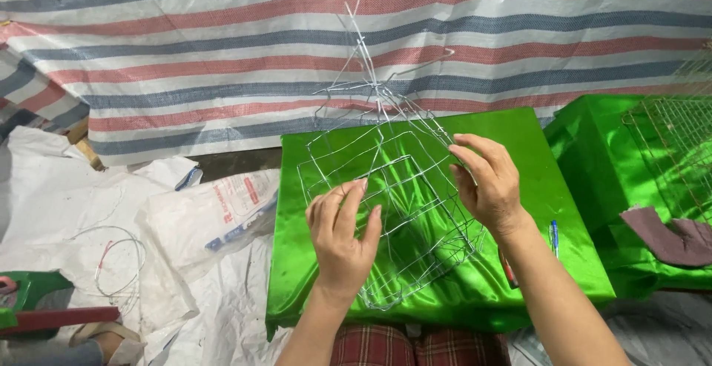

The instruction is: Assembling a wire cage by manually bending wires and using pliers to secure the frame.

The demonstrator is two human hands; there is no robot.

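A silver wire frame (pixel 393 180), shaped like a tapering cage with loose wire ends sticking up at its far top, lies tilted over a shiny green cloth (pixel 326 277) on a low table. My left hand (pixel 343 234) grips the frame's near left side, fingers curled around the wires. My right hand (pixel 486 182) holds the right side, thumb and fingers pinching a wire. The frame is lifted slightly between both hands.
A pen (pixel 554 237) lies on the green cloth by my right forearm. A second green-covered table (pixel 593 158) with wire mesh (pixel 675 151) and a brown rag (pixel 667 236) stands right. White plastic sacks (pixel 215 214) and loose wire coils (pixel 119 262) lie left. A striped tarp (pixel 222 54) hangs behind.
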